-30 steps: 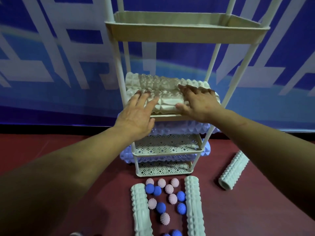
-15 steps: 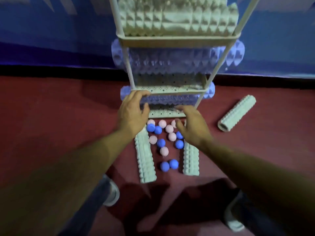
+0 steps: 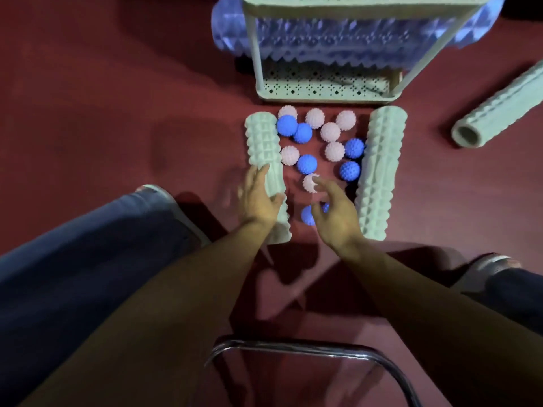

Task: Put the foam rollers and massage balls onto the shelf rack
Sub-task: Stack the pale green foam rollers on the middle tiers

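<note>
1. Foam roller (image 3: 266, 160) on the floor left of the balls: I judge it light, stiff and ridged; my left hand (image 3: 258, 198) wraps its near half.
2. Pale spiky ball (image 3: 311, 183): small, grippy; my right hand (image 3: 335, 214) hovers with fingers relaxed, holding nothing.

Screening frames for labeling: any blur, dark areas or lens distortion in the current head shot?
Head view: dim overall; motion blur smears the left hand and right hand, so finger pose is unclear. Forearms and the lower frame sit in deep shadow. Wide-angle bend skews the shelf rack posts. Spiky balls and green rollers are sharper. Faint glare on the chair frame.
</note>
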Available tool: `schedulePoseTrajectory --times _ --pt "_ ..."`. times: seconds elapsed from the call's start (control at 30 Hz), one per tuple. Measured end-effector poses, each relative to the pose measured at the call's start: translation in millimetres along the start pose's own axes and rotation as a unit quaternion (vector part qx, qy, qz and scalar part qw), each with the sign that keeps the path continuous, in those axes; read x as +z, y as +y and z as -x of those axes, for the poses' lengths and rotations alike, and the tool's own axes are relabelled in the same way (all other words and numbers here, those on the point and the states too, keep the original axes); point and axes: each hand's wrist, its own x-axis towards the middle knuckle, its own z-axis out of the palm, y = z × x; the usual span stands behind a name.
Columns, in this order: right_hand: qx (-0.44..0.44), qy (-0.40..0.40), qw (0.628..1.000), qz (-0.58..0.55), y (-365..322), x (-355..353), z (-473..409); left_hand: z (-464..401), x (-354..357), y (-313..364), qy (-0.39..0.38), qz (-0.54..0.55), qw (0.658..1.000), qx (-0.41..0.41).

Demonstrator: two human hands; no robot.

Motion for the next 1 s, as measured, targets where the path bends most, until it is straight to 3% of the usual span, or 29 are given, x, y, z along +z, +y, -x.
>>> schedulePoseTrajectory --times 0.1,0.3,0.6,0.8,0.9,1.0 --pt "-0.026 -0.019 0.999 0.011 0 15 -10 -7 15 -4 -0.054 0.04 0.997 -0.046" --pt "-0.06 -0.053 0.996 0.043 -4 21 -14 -15 2 -9 -0.071 0.103 0.991 -0.04" --pt "-0.156 -0.06 0.979 0.115 -75 -32 -1 -5 -122 8 -0.058 -0.032 0.995 0.073" --pt "-0.293 -0.024 0.928 0.231 -171 -93 33 32 -220 93 -0.122 -0.102 0.957 0.242" --pt "-0.379 0.05 0.87 0.312 -215 -131 47 55 -266 156 -0.127 -0.174 0.916 0.34" --pt "-0.407 0.126 0.805 0.413 -252 -171 59 84 -309 214 -0.099 -0.196 0.883 0.415"
